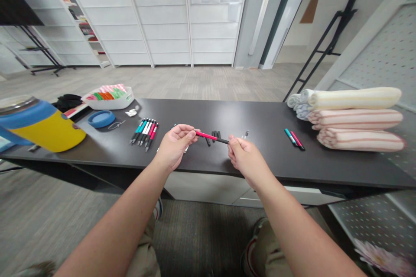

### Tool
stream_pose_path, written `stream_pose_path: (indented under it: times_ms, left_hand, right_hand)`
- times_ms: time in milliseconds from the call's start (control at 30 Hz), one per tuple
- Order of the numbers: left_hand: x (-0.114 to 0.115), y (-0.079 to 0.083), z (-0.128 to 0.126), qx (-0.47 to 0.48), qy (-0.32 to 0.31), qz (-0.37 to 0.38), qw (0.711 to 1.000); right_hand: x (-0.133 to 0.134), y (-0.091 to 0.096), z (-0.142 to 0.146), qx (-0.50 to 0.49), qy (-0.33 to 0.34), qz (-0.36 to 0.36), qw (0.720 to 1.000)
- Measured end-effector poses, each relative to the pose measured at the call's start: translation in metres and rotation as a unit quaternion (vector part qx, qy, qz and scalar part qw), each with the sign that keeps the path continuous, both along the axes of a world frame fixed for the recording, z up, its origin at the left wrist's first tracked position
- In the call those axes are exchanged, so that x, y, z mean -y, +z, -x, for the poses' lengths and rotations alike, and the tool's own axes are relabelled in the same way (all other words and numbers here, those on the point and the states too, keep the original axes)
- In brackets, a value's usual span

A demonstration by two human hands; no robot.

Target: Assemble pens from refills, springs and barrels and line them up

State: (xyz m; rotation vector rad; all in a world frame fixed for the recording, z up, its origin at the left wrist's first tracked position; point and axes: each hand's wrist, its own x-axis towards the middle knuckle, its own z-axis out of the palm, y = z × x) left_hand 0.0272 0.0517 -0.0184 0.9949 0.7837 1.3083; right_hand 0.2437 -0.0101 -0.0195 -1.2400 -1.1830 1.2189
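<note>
Above the dark table's middle, a red and black pen (208, 136) is held level between both hands. My left hand (177, 143) pinches its red end, with a dark tip showing at the fingers. At the other side, my right hand (245, 156) closes round the end of the black part. Behind the pen lie several short black pieces (216, 134), partly covered by it. Small clear or silvery parts (246, 134) lie by the right hand. Other pen parts beside the left hand are mostly hidden. A row of assembled pens (144, 133) in teal, white and red lies farther left.
To the right on the table (260, 117) are a teal barrel (290, 136) and a red barrel (297, 139), beside stacked rolled towels (357, 119). Leftward stand a yellow and blue tumbler (48, 123), a blue lid (101, 118), white earbuds case (131, 112) and a white basket (110, 103).
</note>
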Motion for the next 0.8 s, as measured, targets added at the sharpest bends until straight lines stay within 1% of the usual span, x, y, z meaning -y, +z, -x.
stream_pose_path:
  times_ms: [100, 233, 300, 367, 433, 467, 500, 533, 600, 667, 700, 733, 800]
  left_hand:
    - [0.002, 0.001, 0.000, -0.005, -0.006, -0.020, 1.000]
    - [0.005, 0.001, -0.001, -0.008, -0.013, -0.040, 0.999]
    - [0.004, 0.000, -0.001, -0.010, -0.015, -0.034, 0.999]
    - [0.003, -0.001, -0.001, -0.015, -0.009, -0.022, 1.000]
    - [0.001, -0.002, -0.001, -0.017, 0.001, -0.014, 1.000]
    - [0.000, -0.002, -0.001, -0.015, 0.005, -0.012, 1.000]
    - [0.000, -0.002, -0.001, -0.012, 0.005, -0.011, 1.000]
    - [-0.001, -0.002, 0.000, -0.008, 0.003, -0.012, 1.000]
    - [-0.001, -0.001, 0.001, 0.000, -0.005, -0.016, 1.000]
    - [0.000, 0.000, 0.001, 0.003, -0.010, -0.022, 1.000]
    - [0.001, 0.000, 0.001, 0.002, -0.010, -0.024, 1.000]
    - [0.001, 0.001, 0.001, 0.000, -0.010, -0.026, 1.000]
    - [0.002, 0.001, 0.001, -0.004, -0.009, -0.026, 1.000]
  right_hand:
    - [0.000, 0.004, 0.000, -0.078, 0.005, 0.050, 0.996]
    - [0.000, 0.009, -0.004, -0.086, 0.018, 0.094, 0.992]
    - [0.000, 0.010, -0.006, -0.052, 0.020, 0.088, 0.995]
    - [0.001, 0.010, -0.009, 0.033, 0.011, 0.042, 0.999]
    - [0.002, 0.008, -0.010, 0.129, 0.003, -0.016, 0.991]
    - [0.002, 0.007, -0.010, 0.154, 0.005, -0.033, 0.987]
    - [0.003, 0.006, -0.009, 0.154, 0.012, -0.037, 0.987]
    - [0.003, 0.004, -0.008, 0.130, 0.021, -0.026, 0.991]
    - [0.004, 0.004, -0.004, 0.045, 0.037, 0.014, 0.998]
    - [0.005, 0.005, -0.002, -0.032, 0.048, 0.052, 0.997]
    - [0.005, 0.006, -0.001, -0.055, 0.052, 0.066, 0.995]
    - [0.005, 0.008, -0.001, -0.067, 0.054, 0.076, 0.993]
    - [0.004, 0.009, -0.002, -0.054, 0.056, 0.087, 0.993]
